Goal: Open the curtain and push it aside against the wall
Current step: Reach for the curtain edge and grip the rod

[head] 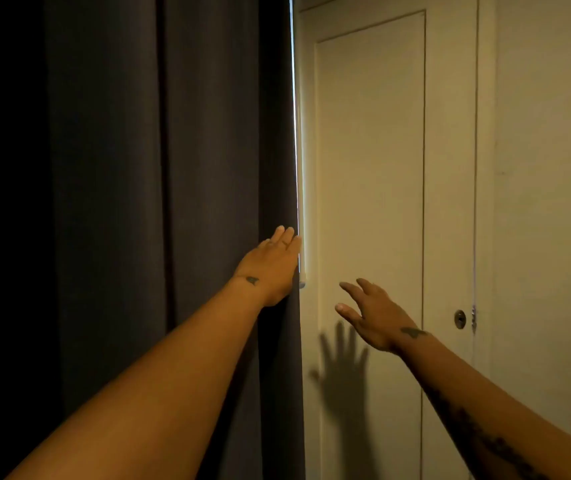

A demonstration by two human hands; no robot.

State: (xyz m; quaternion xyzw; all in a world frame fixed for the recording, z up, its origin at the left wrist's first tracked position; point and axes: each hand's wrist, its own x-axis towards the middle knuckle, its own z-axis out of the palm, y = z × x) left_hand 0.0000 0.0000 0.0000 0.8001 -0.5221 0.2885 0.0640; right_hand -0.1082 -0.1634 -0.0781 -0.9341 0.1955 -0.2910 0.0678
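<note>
A dark grey curtain hangs in folds over the left half of the view, and its right edge runs down the middle. A thin strip of daylight shows along that edge. My left hand lies flat against the curtain's right edge with the fingers straight and together, and its fingertips reach the edge. My right hand hovers in the air to the right of the curtain with fingers spread, holding nothing and apart from the fabric. Its shadow falls on the door behind.
A cream door with a round lock stands right beside the curtain's edge. Cream wall continues to the right. A white blind's bottom end shows just past the curtain's edge.
</note>
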